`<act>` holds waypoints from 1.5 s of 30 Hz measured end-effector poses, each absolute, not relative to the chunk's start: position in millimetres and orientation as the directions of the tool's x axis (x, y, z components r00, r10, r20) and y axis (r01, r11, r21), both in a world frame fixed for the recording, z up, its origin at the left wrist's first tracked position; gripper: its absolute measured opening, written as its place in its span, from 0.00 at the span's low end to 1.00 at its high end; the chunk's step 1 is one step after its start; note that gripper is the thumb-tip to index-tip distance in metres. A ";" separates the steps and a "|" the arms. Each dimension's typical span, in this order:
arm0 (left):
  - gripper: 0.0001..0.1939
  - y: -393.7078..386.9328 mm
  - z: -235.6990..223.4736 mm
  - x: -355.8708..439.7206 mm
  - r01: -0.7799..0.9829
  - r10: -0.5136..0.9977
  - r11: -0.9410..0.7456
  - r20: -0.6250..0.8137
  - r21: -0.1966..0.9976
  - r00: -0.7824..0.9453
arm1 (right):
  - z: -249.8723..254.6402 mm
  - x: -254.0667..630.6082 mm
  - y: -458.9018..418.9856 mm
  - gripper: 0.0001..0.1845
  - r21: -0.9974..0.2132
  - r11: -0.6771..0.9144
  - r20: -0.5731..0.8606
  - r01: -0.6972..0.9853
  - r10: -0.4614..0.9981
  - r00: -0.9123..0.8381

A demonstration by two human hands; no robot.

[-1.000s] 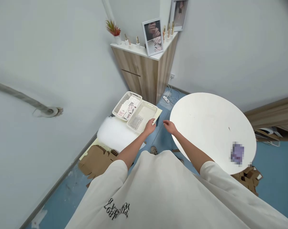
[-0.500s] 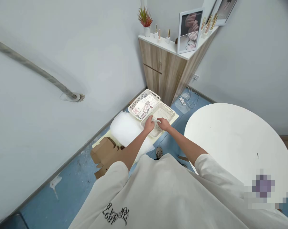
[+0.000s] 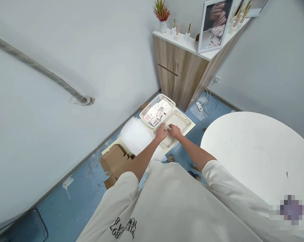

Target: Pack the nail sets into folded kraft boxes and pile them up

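My left hand (image 3: 161, 132) and my right hand (image 3: 175, 131) are close together, both with bent, closed fingers. Between them they pinch a small whitish object (image 3: 167, 127), too small to name. They hover over a cream plastic basket (image 3: 184, 125) whose perforated bottom shows. Right behind it stands a second cream basket (image 3: 145, 113), with printed cards and packets (image 3: 159, 112) inside. To the left of my forearm lies a puffy white sheet of packing material (image 3: 134, 134).
Flattened brown cardboard boxes (image 3: 115, 160) lie at the left. A wooden cabinet (image 3: 184, 72) with a plant, bottles and a picture frame fills the corner. A round white table (image 3: 250, 144) stands at the right. A power strip (image 3: 199, 106) with cables lies on the blue floor.
A small whitish object now shows between my fingertips, where none was visible before. My hands have stayed over the front basket. The whole view has shifted slightly.
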State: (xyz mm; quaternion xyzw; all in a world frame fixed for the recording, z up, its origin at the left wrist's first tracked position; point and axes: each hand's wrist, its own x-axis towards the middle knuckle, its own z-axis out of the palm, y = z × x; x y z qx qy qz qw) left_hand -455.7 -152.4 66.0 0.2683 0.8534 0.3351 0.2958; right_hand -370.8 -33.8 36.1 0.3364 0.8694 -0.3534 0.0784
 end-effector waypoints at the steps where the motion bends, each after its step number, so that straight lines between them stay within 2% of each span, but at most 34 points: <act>1: 0.31 -152.2 66.3 -455.7 0.255 0.654 0.631 -0.326 0.733 -0.683 | 37.2 -370.8 -33.4 0.22 -0.565 0.525 -0.367 0.636 0.531 -0.764; 10: 0.31 -151.8 70.2 -454.6 0.337 0.670 0.654 -0.312 0.677 -0.674 | 55.6 -367.4 -30.4 0.18 -0.553 0.551 -0.337 0.625 0.539 -0.772; 13: 0.30 -150.3 68.9 -453.7 0.341 0.672 0.618 -0.251 0.708 -0.697 | 65.5 -362.1 -27.1 0.16 -0.570 0.549 -0.272 0.611 0.577 -0.771; 18: 0.31 -135.7 74.7 -445.9 0.343 0.698 0.489 -0.124 0.802 -0.705 | 82.3 -341.2 -11.2 0.16 -0.666 0.501 -0.134 0.553 0.649 -0.749; 25: 0.28 -97.2 92.0 -401.1 0.342 0.806 0.325 -0.069 0.882 -0.588 | 103.8 -264.5 15.8 0.16 -0.733 0.392 -0.052 0.556 0.783 -0.620; 31: 0.25 -58.2 92.9 -315.0 0.329 0.913 0.258 -0.118 0.909 -0.389 | 116.8 -151.8 26.9 0.15 -0.782 0.180 -0.119 0.597 0.897 -0.426; 36: 0.26 -37.2 92.7 -227.2 0.395 0.962 0.250 -0.180 0.884 -0.206 | 110.9 -48.2 28.6 0.13 -0.794 -0.023 -0.211 0.608 0.947 -0.241; 40: 0.26 -27.6 87.6 -162.7 0.452 0.968 0.250 -0.234 0.856 -0.093 | 98.3 26.4 23.8 0.12 -0.778 -0.156 -0.306 0.608 0.940 -0.150; 45: 0.26 -18.6 72.9 -94.1 0.474 0.945 0.280 -0.327 0.835 0.018 | 78.1 104.6 19.5 0.11 -0.703 -0.268 -0.349 0.659 0.937 0.008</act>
